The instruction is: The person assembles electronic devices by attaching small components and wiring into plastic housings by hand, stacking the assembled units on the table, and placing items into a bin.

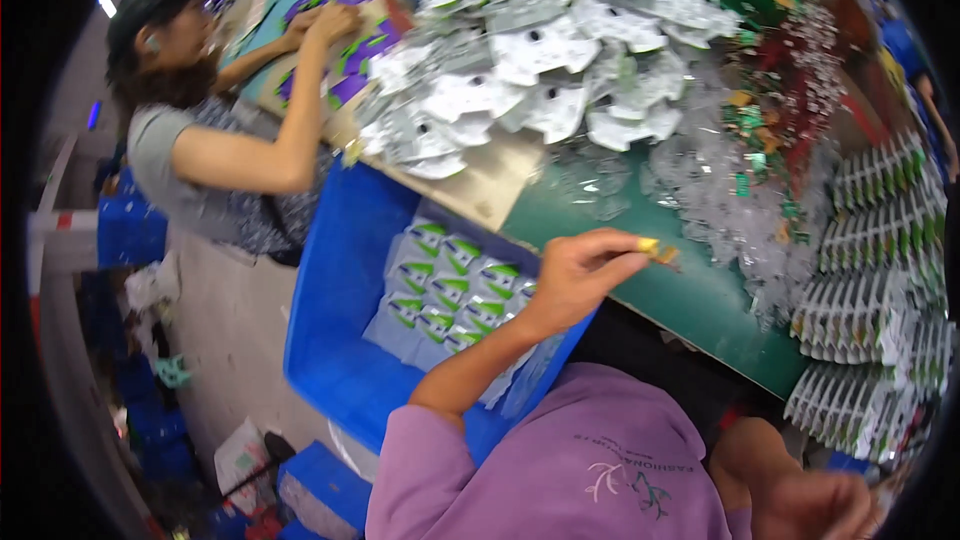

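My left hand [583, 275] reaches out over the near edge of the green work surface [690, 290]. Its thumb and index finger pinch a small orange-brown piece [666, 256], too small to name. Something yellow covers the index fingertip. My right hand [825, 508] is low at the right, beside my purple shirt, smeared by motion; whether it holds anything is not visible. Beyond my left hand lies a spread of clear plastic pieces [700, 175]. Small green and orange parts [748, 125] and a heap of little pale parts [808, 45] lie farther back.
A blue bin [330, 340] at my left holds green-and-white packages [447, 290]. White-and-grey cards [545, 50] are piled at the back. Rows of packed cards [850, 315] stand at the right. Across the left side, a co-worker [240, 140] handles purple-and-green cards [365, 55].
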A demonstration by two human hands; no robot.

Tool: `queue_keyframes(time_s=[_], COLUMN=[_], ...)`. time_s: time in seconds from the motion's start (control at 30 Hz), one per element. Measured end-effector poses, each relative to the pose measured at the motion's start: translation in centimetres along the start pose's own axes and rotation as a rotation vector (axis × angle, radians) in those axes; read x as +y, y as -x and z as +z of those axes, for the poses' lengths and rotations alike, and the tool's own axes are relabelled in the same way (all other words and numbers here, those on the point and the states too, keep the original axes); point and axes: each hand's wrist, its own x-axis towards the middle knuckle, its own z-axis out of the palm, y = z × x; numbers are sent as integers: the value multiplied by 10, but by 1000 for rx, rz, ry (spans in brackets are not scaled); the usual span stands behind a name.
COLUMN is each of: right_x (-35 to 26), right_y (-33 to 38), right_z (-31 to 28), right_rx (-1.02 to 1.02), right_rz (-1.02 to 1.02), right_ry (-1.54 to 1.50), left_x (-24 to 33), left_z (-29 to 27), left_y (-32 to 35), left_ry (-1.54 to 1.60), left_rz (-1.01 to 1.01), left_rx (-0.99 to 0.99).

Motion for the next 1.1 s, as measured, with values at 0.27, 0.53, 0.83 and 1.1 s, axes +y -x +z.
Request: queue_keyframes(time_s=[0.27,0.53,0.83,1.1], right_x=[94,101,103,114], right_y=[89,101,101,101], right_z=[-25,-23,-21,-38], right_rx=[-556,-375,-454,-501], right_rz=[733,1004,1048,1174], right_ry=[768,642,658,349], left_x=[4,10,-4,-10], left_z=[3,8,2,-13], left_y=[8,7,7,4], left_ry=[-83,-416,-120,356], left_rz=[128,426,114,-318], left_rx=[83,137,3,-212])
